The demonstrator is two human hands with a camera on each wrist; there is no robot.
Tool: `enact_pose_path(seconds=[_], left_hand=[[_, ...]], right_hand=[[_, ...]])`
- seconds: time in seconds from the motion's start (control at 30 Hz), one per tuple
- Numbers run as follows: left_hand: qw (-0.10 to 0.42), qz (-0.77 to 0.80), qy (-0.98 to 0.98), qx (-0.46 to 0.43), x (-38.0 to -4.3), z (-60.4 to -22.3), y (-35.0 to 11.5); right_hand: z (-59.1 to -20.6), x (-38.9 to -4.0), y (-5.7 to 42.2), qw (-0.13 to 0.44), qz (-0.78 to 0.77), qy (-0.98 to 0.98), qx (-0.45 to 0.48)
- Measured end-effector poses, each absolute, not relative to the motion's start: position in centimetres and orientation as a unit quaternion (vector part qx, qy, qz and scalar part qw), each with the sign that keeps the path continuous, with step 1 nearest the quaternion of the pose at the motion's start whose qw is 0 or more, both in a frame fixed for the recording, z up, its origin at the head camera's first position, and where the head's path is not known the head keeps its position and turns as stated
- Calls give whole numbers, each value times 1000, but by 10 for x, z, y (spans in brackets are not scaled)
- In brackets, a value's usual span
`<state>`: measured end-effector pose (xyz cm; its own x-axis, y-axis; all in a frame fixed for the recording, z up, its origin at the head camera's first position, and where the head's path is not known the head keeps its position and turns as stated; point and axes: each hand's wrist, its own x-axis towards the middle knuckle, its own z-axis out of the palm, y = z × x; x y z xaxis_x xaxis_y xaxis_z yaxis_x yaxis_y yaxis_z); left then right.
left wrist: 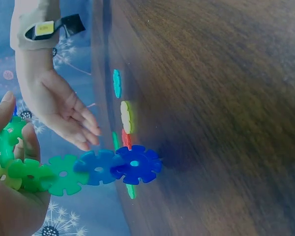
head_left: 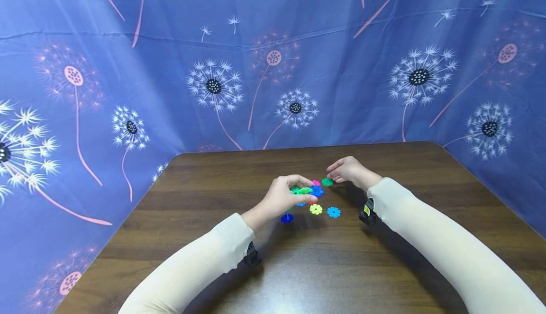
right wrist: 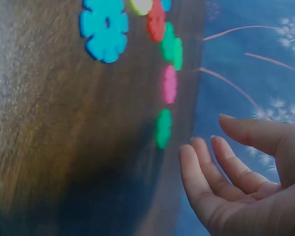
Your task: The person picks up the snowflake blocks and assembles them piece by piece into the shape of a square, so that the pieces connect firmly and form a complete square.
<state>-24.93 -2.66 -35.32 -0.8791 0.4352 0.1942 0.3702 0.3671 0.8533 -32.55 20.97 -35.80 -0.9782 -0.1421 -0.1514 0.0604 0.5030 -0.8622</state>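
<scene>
My left hand [head_left: 281,195] holds a curved chain of interlocking notched plastic discs [left wrist: 64,185], mostly green with blue ones at the ends. In the left wrist view the chain runs between thumb and fingers, and its dark blue end disc [left wrist: 137,174] hangs toward the table. Part of the chain is hidden by the palm. The right hand [head_left: 350,170] hovers at the far side with fingers loosely bent and apart, nothing between them. Right by its fingertips lies a loose green disc [head_left: 327,182], also seen in the right wrist view [right wrist: 163,129].
Other loose discs lie on the wooden table [head_left: 204,186]: a pink one [head_left: 315,182], a yellow one [head_left: 316,211], a light blue one [head_left: 334,214] and a red one [right wrist: 156,24] among them. Behind the table hangs a blue dandelion-print cloth [head_left: 341,67].
</scene>
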Motion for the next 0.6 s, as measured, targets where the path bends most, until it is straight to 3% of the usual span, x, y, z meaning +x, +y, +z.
enact_pose_path(seconds=[0.6], left_hand=[[25,480,845,236,-250,-350,-23]], right_hand=[[-381,-340,198,70,-413,908,9]])
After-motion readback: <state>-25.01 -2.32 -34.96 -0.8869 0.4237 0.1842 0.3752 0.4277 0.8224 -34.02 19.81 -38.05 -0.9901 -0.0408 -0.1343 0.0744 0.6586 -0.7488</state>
